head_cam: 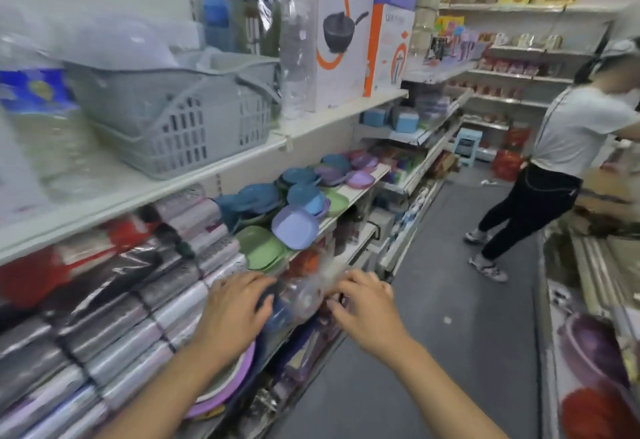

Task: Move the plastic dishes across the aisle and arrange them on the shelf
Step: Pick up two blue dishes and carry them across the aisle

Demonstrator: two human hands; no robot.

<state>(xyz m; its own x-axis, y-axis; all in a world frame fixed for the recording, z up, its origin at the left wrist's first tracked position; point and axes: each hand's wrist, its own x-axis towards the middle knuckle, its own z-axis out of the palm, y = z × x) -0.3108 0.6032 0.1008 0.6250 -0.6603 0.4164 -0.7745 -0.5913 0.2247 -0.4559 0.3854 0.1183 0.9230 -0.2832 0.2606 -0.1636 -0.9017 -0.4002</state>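
Observation:
Both my hands hold a clear plastic wrap with blue dishes (pixel 294 303) inside it, at the front edge of the left-hand shelf (pixel 349 199). My left hand (pixel 239 303) grips the pack's left side and my right hand (pixel 363 303) pinches its right end. Loose plastic dishes lie on that shelf beyond: green plates (pixel 261 248), a lilac square dish (pixel 294 227), blue bowls (pixel 263 196) and purple plates (pixel 360 178). A stack with a purple rim (pixel 228 386) sits under my left forearm. The picture is blurred.
Wrapped bag rolls (pixel 121 317) fill the shelf to the left. A grey basket (pixel 173 116) and pan boxes (pixel 343 33) stand on the shelf above. A person in a white shirt (pixel 568 147) stands in the grey-floored aisle (pixel 467 300). Purple bowls (pixel 592 341) sit on the right-hand shelf.

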